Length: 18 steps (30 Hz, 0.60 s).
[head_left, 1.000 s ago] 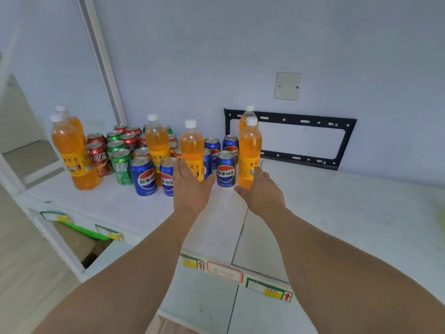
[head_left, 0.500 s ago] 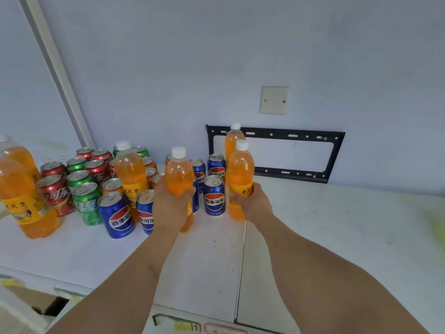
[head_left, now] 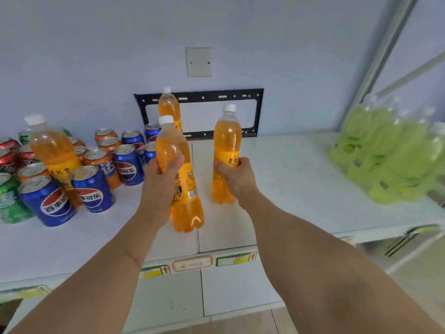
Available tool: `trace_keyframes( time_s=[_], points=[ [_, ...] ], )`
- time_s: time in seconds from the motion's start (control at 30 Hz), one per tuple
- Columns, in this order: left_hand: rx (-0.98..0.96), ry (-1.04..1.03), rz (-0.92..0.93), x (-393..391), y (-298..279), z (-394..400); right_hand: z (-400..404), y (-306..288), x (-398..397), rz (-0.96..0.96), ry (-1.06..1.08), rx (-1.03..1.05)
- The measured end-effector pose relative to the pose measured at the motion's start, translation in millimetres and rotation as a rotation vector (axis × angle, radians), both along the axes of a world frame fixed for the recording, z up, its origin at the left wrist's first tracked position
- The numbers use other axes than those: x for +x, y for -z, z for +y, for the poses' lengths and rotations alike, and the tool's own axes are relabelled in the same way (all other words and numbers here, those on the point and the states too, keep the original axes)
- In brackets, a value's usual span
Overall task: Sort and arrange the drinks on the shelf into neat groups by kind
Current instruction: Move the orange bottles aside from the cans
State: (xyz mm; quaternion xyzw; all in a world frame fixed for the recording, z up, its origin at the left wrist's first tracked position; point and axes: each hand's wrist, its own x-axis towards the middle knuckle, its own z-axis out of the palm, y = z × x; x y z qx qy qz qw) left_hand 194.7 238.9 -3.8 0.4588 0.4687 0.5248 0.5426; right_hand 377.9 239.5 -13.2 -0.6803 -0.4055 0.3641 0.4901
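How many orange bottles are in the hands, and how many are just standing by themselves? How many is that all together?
Orange bottles held: 2, the near bottle in the left hand and the right bottle in the right hand
Orange bottles standing free on the shelf: 2, the bottle among the cans and the back bottle
Total: 4

Four orange bottles (head_left: 227, 150). Blue cans (head_left: 51, 203): six or seven. Orange cans (head_left: 102, 162): about six, partly hidden. Red cans (head_left: 8, 155): three in view. Green cans (head_left: 10, 206): two or three. Green bottles (head_left: 390, 155): blurred, perhaps six
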Motion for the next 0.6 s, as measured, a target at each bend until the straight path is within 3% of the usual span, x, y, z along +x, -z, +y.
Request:
trace_keyframes(
  time_s=[0.1,0.27,0.6],
  points=[
    [-0.092,0.151,-0.116,34,-2,-3,-11,-7,31,-0.002,0.047,0.033],
    [-0.247,0.267,-0.119,102,-7,-4,-17,-8,90,-0.01,0.124,0.056],
    [-0.21,0.174,-0.037,237,-11,21,21,6,230,-0.068,0.059,0.06]
  ],
)
